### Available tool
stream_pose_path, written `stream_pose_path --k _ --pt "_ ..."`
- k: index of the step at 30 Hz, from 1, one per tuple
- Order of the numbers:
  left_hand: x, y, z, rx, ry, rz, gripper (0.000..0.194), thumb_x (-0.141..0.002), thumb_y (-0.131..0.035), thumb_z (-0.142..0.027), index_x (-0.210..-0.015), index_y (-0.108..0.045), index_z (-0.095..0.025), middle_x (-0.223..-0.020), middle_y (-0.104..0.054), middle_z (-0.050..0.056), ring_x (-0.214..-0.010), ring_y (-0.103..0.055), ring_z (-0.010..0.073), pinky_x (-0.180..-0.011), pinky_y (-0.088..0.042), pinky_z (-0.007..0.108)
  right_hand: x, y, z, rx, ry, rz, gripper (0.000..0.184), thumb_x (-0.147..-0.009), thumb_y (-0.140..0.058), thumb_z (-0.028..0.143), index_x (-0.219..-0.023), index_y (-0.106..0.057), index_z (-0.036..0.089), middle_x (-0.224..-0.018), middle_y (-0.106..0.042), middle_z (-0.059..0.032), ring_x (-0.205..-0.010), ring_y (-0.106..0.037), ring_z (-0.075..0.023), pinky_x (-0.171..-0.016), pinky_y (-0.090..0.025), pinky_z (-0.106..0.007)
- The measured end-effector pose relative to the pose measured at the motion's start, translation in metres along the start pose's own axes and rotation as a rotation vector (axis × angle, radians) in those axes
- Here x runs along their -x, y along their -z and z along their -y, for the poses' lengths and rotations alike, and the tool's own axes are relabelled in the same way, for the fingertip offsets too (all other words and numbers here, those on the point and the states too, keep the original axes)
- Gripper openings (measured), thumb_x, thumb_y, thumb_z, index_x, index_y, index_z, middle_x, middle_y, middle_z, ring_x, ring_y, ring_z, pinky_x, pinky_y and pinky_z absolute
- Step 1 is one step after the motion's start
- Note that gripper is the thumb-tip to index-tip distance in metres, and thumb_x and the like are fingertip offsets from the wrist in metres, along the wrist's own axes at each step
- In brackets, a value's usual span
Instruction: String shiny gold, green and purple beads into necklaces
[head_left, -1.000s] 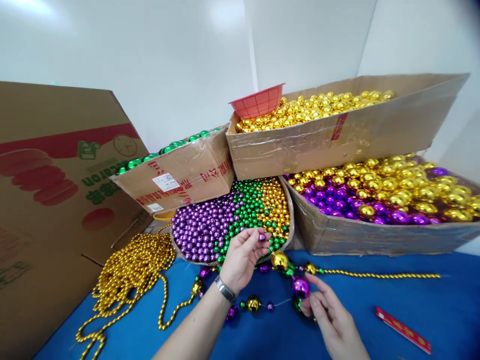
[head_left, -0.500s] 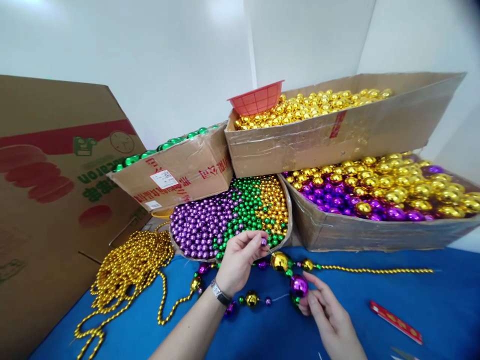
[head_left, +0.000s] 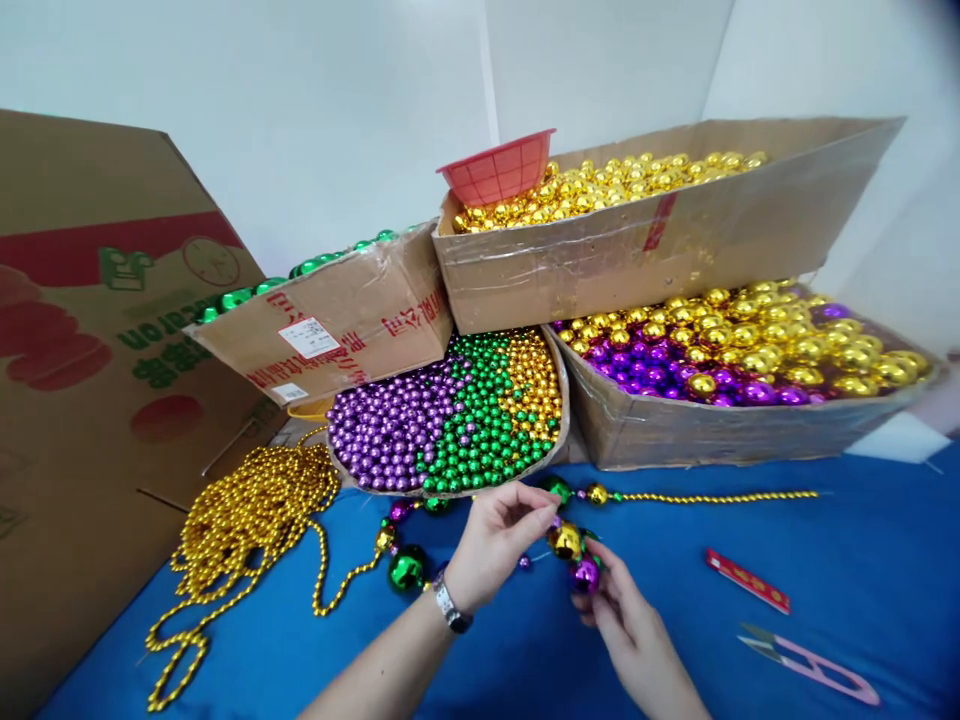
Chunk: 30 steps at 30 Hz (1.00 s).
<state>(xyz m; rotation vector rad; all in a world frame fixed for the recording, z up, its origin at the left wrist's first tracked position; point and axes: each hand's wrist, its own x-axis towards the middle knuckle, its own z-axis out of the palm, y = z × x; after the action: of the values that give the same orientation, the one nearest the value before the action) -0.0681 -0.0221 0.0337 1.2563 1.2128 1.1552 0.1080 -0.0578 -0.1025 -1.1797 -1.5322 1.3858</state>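
Note:
My left hand [head_left: 496, 540], with a watch on its wrist, pinches a small purple bead [head_left: 556, 521] at the end of a string of beads. My right hand [head_left: 619, 610] curls its fingers round a large purple ball [head_left: 584, 575] on the same string, just below a large gold ball [head_left: 565, 541]. The string runs over the blue table [head_left: 862, 560]: a green ball [head_left: 406, 569] to the left, a green and a gold ball [head_left: 597, 494] above, then a thin gold strand [head_left: 720, 497] out to the right.
A tray of small purple, green and gold beads [head_left: 450, 420] lies just behind my hands. Cardboard boxes of gold, green and purple balls [head_left: 742, 350] stand behind it. A heap of gold bead chain [head_left: 247, 520] lies left. A red strip [head_left: 746, 581] and thread snips [head_left: 814, 664] lie right.
Both hands have come down and closer together over the table, away from the tray. The left hand still pinches the small purple bead. The view tilted down, showing the snips.

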Motion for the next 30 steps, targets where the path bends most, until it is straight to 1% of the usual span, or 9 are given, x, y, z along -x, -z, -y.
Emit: stream_pose_path --k 4,8,11,16,19,21,25,28,30 --pt "0.008 -0.006 -0.015 -0.145 -0.136 0.033 0.012 -0.08 -0.061 -0.027 -0.08 -0.065 -0.016 -0.091 -0.069 0.009 -0.083 -0.064 0.0201 -0.073 -0.05 0.029 0.008 0.019 0.0 0.258 0.075 0.021 0.049 -0.09 -0.038 0.026 -0.138 -0.031 0.027 -0.108 -0.064 -0.0043 -0.088 -0.065 -0.0178 -0.078 -0.052 -0.029" --pt "0.007 -0.013 -0.036 -0.17 -0.193 0.044 0.013 -0.08 -0.061 -0.028 -0.081 -0.063 -0.015 -0.081 -0.07 0.008 -0.072 -0.065 0.018 -0.064 -0.051 0.026 0.0 0.04 0.035 0.333 0.112 -0.051 0.04 -0.092 -0.038 0.032 -0.131 -0.043 0.026 -0.117 -0.061 -0.0052 -0.094 -0.063 -0.0184 -0.077 -0.052 -0.027" --pt "0.002 -0.023 -0.04 -0.098 -0.211 0.046 0.015 -0.08 -0.06 -0.029 -0.082 -0.061 -0.015 -0.08 -0.07 0.008 -0.069 -0.065 0.0163 -0.062 -0.052 0.026 -0.012 0.039 0.062 0.311 0.222 -0.01 0.038 -0.093 -0.04 0.034 -0.129 -0.046 0.025 -0.119 -0.059 -0.0059 -0.095 -0.061 -0.0188 -0.079 -0.05 -0.028" --pt "-0.005 -0.03 -0.037 -0.053 -0.216 -0.001 0.016 -0.081 -0.059 -0.03 -0.08 -0.059 -0.013 -0.078 -0.069 0.007 -0.066 -0.063 0.0139 -0.062 -0.053 0.025 -0.021 0.026 0.06 0.235 0.239 0.019 0.028 -0.094 -0.038 0.034 -0.105 -0.06 0.022 -0.086 -0.065 -0.0031 -0.069 -0.061 -0.014 -0.066 -0.047 -0.024" --pt "-0.004 -0.027 -0.025 0.05 -0.229 -0.015 0.017 -0.084 -0.055 -0.028 -0.094 -0.057 -0.014 -0.092 -0.068 0.01 -0.076 -0.065 0.0155 -0.069 -0.054 0.029 -0.02 0.033 0.048 0.212 0.191 -0.011 0.029 -0.094 -0.039 0.037 -0.103 -0.06 0.02 -0.074 -0.061 -0.0012 -0.06 -0.056 -0.0123 -0.059 -0.044 -0.023" --pt "-0.001 -0.026 -0.007 0.037 -0.269 0.042 0.035 -0.084 -0.055 -0.026 -0.117 -0.048 -0.017 -0.116 -0.06 0.013 -0.097 -0.062 0.0195 -0.083 -0.051 0.036 -0.02 0.041 0.047 0.164 0.158 -0.046 0.03 -0.094 -0.039 0.038 -0.104 -0.06 0.019 -0.069 -0.057 0.0 -0.061 -0.054 -0.0123 -0.059 -0.043 -0.022" --pt "-0.001 -0.034 0.041 -0.348 -0.389 0.385 0.075 -0.065 -0.073 -0.031 -0.13 -0.039 -0.02 -0.134 -0.046 0.014 -0.125 -0.04 0.0291 -0.105 -0.031 0.046 -0.017 0.051 0.066 0.053 0.177 0.041 0.029 -0.094 -0.039 0.038 -0.106 -0.058 0.018 -0.064 -0.05 0.0023 -0.061 -0.051 -0.0112 -0.06 -0.042 -0.022" --pt "-0.003 -0.049 0.067 -0.576 -0.449 0.501 0.05 -0.066 -0.07 -0.041 -0.111 -0.054 -0.023 -0.123 -0.056 0.008 -0.121 -0.045 0.0275 -0.108 -0.02 0.05 -0.009 0.055 0.085 0.06 0.207 0.096 0.028 -0.093 -0.042 0.036 -0.106 -0.059 0.019 -0.065 -0.052 0.0017 -0.064 -0.052 -0.0111 -0.063 -0.043 -0.023" --pt "-0.003 -0.058 0.076 -0.736 -0.462 0.517 0.025 -0.075 -0.061 -0.037 -0.096 -0.058 -0.023 -0.105 -0.063 0.003 -0.106 -0.055 0.0219 -0.107 -0.022 0.048 -0.004 0.064 0.096 0.073 0.217 -0.006 0.027 -0.092 -0.044 0.037 -0.104 -0.061 0.019 -0.065 -0.052 0.0008 -0.063 -0.052 -0.0117 -0.061 -0.044 -0.023"
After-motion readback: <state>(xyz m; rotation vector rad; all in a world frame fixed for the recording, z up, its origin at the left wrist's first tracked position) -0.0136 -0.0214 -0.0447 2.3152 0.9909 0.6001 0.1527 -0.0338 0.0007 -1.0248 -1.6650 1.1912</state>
